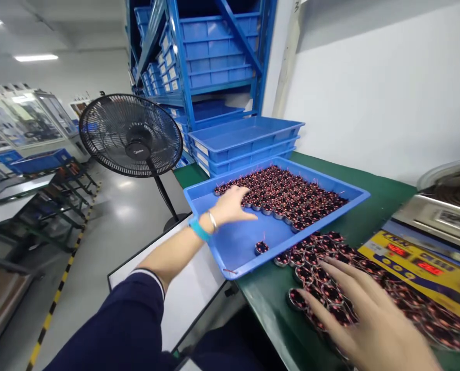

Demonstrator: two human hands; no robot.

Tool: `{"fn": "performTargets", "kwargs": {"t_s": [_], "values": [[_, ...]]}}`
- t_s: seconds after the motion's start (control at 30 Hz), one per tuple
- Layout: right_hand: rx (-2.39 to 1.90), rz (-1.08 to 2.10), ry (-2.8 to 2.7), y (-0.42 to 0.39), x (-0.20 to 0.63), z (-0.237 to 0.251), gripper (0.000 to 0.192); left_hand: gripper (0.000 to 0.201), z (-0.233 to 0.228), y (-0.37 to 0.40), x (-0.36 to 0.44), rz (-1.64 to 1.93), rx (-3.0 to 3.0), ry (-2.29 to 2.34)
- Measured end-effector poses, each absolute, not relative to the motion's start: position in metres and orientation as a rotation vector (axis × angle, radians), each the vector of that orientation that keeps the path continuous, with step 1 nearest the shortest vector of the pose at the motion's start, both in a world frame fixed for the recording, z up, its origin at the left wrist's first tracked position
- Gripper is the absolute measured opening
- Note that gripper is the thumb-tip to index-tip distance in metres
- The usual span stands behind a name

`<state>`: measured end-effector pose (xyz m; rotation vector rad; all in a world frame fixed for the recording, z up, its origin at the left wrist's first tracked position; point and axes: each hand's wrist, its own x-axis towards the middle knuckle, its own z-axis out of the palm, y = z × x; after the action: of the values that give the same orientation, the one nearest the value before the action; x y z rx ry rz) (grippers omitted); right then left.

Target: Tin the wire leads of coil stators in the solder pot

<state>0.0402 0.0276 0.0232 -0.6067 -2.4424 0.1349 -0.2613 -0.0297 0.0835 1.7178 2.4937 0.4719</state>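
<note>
A blue tray (214,198) sits on the green bench top, more than half filled with small round copper-wound coils (292,193). My left hand (230,206) reaches into the tray, fingers curled over the coils at the left end of the rows; whether it grips one I cannot tell. One single coil (261,248) lies apart in the bare front part of the tray. My right hand (363,317) is spread flat, fingers apart, over a patch of coils (323,263) laid on the bench in front of the tray.
Stacked empty blue trays (245,139) stand behind the filled one. At the right edge sits a metal machine (439,214) with a yellow panel (415,268) showing red digits. A black pedestal fan (131,135) stands on the floor to the left, blue shelving (214,51) behind.
</note>
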Motion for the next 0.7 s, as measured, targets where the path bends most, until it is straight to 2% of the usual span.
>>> {"fn": "performTargets", "kwargs": {"t_s": [0.07, 0.17, 0.37, 0.57, 0.63, 0.7], "values": [[-0.579, 0.151, -2.65, 0.027, -0.011, 0.043, 0.045, 0.101, 0.075, -0.011, -0.307, 0.38, 1.576, 2.603], [-0.815, 0.156, -3.07, 0.033, -0.078, 0.063, 0.045, 0.111, 0.058, 0.007, -0.352, 0.28, 1.508, 2.633], [-0.871, 0.303, -3.303, 0.064, -0.136, 0.054, 0.043, 0.122, 0.029, 0.031, -0.388, 0.168, 1.616, 2.54], [-0.855, 0.302, -3.193, 0.071, -0.172, 0.037, 0.029, 0.122, 0.016, 0.039, -0.401, 0.145, 1.673, 2.478], [-0.895, 0.246, -3.102, 0.073, -0.186, 0.034, 0.036, 0.128, 0.014, 0.039, -0.401, 0.154, 1.687, 2.461], [-0.954, 0.181, -3.026, 0.079, -0.197, 0.03, 0.053, 0.134, 0.013, 0.04, -0.4, 0.152, 1.693, 2.443]]}}
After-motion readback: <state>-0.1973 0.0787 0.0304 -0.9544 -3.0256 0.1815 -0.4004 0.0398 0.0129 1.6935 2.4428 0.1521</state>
